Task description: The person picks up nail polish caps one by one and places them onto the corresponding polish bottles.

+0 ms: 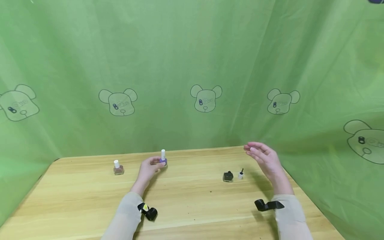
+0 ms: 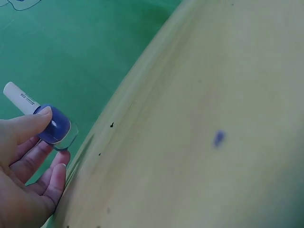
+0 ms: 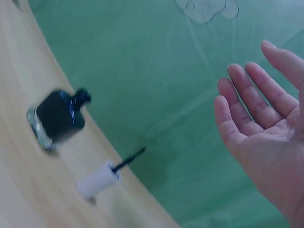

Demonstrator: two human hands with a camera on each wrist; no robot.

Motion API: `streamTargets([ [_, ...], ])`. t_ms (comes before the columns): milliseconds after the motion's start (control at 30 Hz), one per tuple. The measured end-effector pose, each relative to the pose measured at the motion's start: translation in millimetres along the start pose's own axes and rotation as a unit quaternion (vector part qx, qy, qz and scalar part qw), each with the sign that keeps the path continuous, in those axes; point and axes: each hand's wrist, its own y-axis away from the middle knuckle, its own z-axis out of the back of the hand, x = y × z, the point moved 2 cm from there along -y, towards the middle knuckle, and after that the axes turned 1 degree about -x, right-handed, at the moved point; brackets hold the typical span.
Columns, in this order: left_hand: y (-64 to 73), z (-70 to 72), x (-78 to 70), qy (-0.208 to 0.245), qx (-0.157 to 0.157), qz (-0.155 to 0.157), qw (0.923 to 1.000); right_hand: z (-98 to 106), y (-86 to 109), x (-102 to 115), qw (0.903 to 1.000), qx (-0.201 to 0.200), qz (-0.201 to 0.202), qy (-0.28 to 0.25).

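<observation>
My left hand [image 1: 149,168] pinches a purple nail polish bottle [image 2: 56,124] between thumb and fingers. Its white cap [image 2: 21,97] is on and points up in the head view. On the right, my right hand [image 1: 265,159] is raised above the table with fingers spread loosely and nothing in them. Left of that hand stands an uncapped bottle of black nail polish [image 3: 58,116], its dark neck exposed. Beside it, a white cap [image 3: 97,180] stands on its top with the dark brush [image 3: 130,159] sticking up.
A third nail polish bottle [image 1: 118,170], brownish pink with a white cap, stands at the left of the wooden table [image 1: 186,200]. Green curtains [image 1: 168,50] with bear drawings hang behind the table and at its sides. Small dark specks mark the tabletop.
</observation>
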Motion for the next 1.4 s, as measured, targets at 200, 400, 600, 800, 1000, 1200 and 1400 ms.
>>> streamTargets([
  [200,-7.5,-3.5,2.4,-0.012,-0.002,0.008,0.9999,19.7,1.2,-18.5,0.9998,0.016,-0.015,-0.003],
  [400,-10.6,-4.7,4.6,-0.018,0.0,0.008,0.9998,36.7,3.1,-37.9,0.9987,0.036,-0.034,0.014],
  [600,-11.7,-5.4,4.7,-0.034,0.009,-0.005,0.9994,49.1,9.4,-56.7,0.9959,0.034,-0.083,0.012],
  [800,-14.4,-5.5,5.9,-0.041,0.018,-0.014,0.9989,56.8,15.9,-73.5,0.9915,0.054,-0.118,0.003],
  [1000,-14.5,-4.4,6.7,-0.031,0.022,-0.014,0.9992,59.1,19.0,-81.8,0.9876,0.069,-0.14,0.021],
  [1200,-14.6,-1.3,5.6,-0.028,0.033,-0.003,0.9991,59.9,20.2,-88.9,0.9819,0.099,-0.139,0.083],
  [1400,-18.4,2.7,5.3,-0.033,0.05,0.003,0.9982,58.8,20.1,-93.4,0.9769,0.096,-0.146,0.123],
])
